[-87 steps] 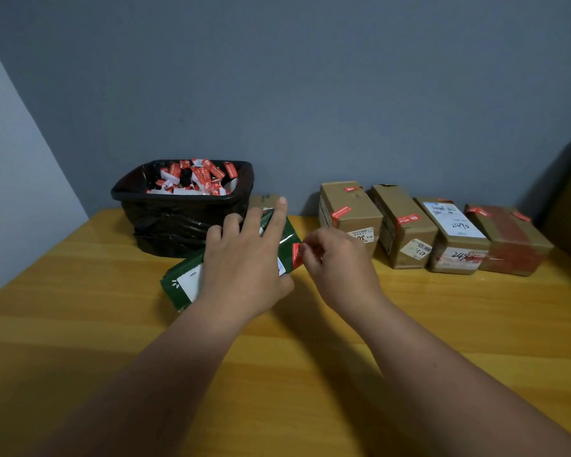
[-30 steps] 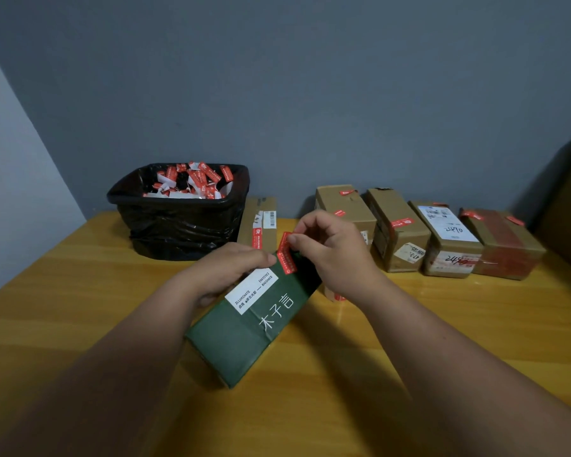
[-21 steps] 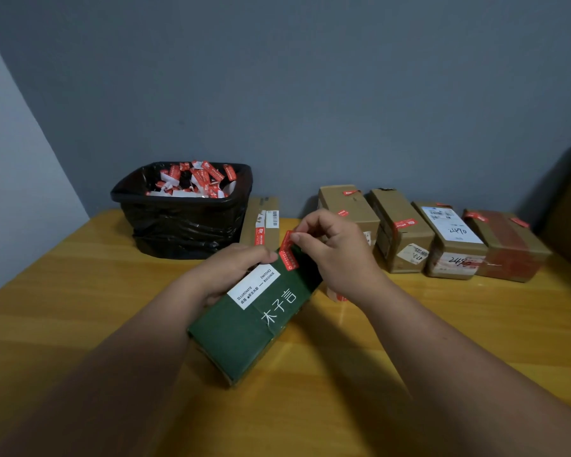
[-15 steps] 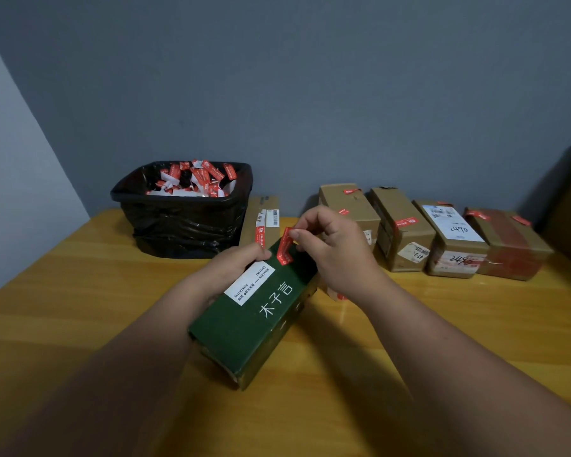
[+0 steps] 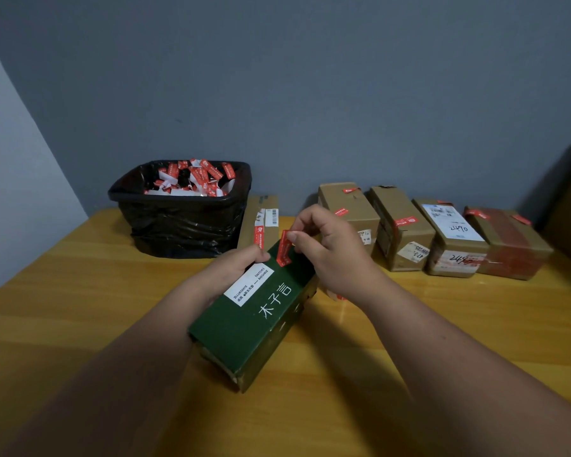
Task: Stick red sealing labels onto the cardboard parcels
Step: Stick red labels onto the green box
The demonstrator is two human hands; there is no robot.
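Head view looks down on a yellow wooden table [image 5: 80,324] set against a grey wall [image 5: 310,77]. Taking the green box [image 5: 254,321] as the landmark: it lies at the middle of the table, long axis running diagonally from near the viewer away to the right, with white characters printed on its top and a white sticker [image 5: 248,284] at its far left part. Behind it to the left stands a bin lined with a black bag [image 5: 182,222], holding a heap of red and white label scraps [image 5: 192,178]. Straight behind it a slim cardboard parcel [image 5: 261,222] stands upright, a red strip on its face. Behind it to the right, four brown cardboard parcels [image 5: 406,229] sit in a row along the wall, each bearing red labels.

Left hand [image 5: 234,268] grips the green box at its far left edge, fingers curled over the side, thumb lying beside the white sticker. Right hand [image 5: 330,252] hovers over the box's far end, thumb and forefinger pinching the upper end of a red sealing label [image 5: 284,249]; the label's lower end touches the box's top near its far edge.
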